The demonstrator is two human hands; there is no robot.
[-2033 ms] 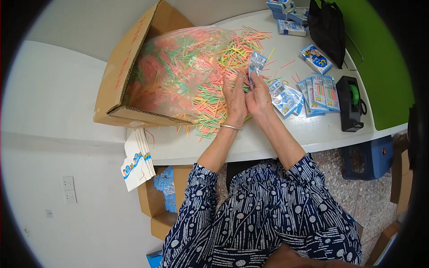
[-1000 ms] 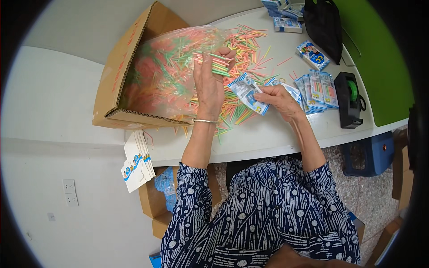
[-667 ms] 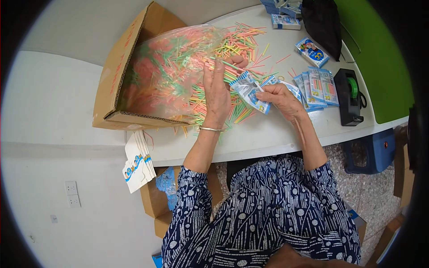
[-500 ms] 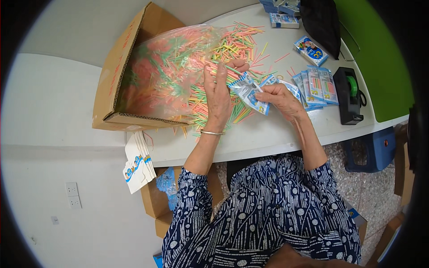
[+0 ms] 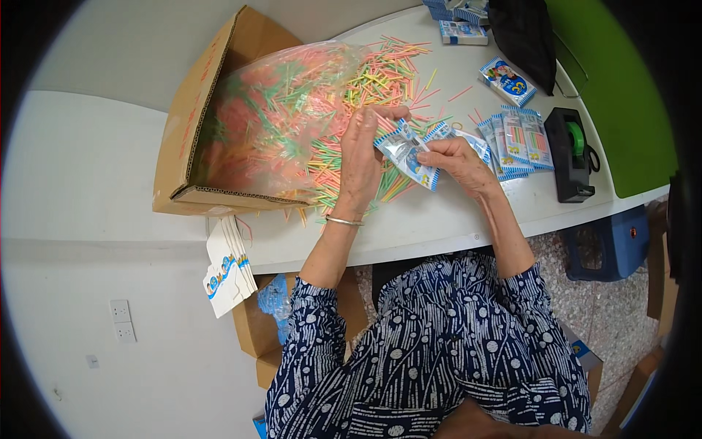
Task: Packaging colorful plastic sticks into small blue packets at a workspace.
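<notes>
My left hand (image 5: 360, 157) is closed around a small bunch of thin coloured sticks (image 5: 385, 126), pink ones showing. The ends of the sticks meet the upper left end of a small blue-and-white packet (image 5: 406, 155); how far they go in is hidden. On the packet's lower right side, my right hand (image 5: 462, 162) pinches it between thumb and fingers. Beneath both hands lies a spread pile of pink, green and yellow sticks (image 5: 387, 77). Another blue-striped packet (image 5: 439, 133) shows just behind the held one.
Left stands a cardboard box (image 5: 197, 110) with a clear plastic bag (image 5: 270, 110) of sticks spilling onto the white table (image 5: 409, 230). Filled packets (image 5: 523, 139) lie overlapping at right, by a black tape dispenser (image 5: 569, 157). Behind are a printed packet (image 5: 507, 82) and a black bag (image 5: 523, 36).
My left hand has tilted and closed more round the sticks, shifting slightly right toward the packet. The sticks' ends are now at the packet's end. My right hand keeps its pinch.
</notes>
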